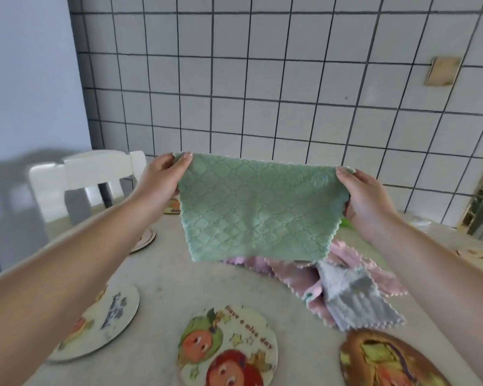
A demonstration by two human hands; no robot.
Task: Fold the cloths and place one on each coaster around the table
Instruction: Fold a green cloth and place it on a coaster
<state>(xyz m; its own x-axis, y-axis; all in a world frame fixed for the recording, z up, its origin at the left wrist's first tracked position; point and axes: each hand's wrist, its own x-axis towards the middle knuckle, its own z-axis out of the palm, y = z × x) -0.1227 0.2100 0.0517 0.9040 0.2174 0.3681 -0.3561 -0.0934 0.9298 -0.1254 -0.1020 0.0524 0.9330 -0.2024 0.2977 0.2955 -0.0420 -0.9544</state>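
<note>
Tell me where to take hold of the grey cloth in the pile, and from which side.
Pinch the grey cloth at its near corner, coming from the near side, above the coasters. That zigzag-edged corner lies flat and bare on the table, while its far end is tucked among the pink cloths. Both hands, left hand and right hand, now pinch the green cloth.

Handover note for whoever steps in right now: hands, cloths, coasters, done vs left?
Left hand and right hand each pinch a top corner of the green cloth, held spread in the air above the table.
Pink cloth and grey cloth lie unfolded in a heap on the table.
Visible coasters, such as the fruit-print coaster, carry no cloth.
Done: nothing folded or placed.
Left: fold every cloth, one per coaster.
</note>
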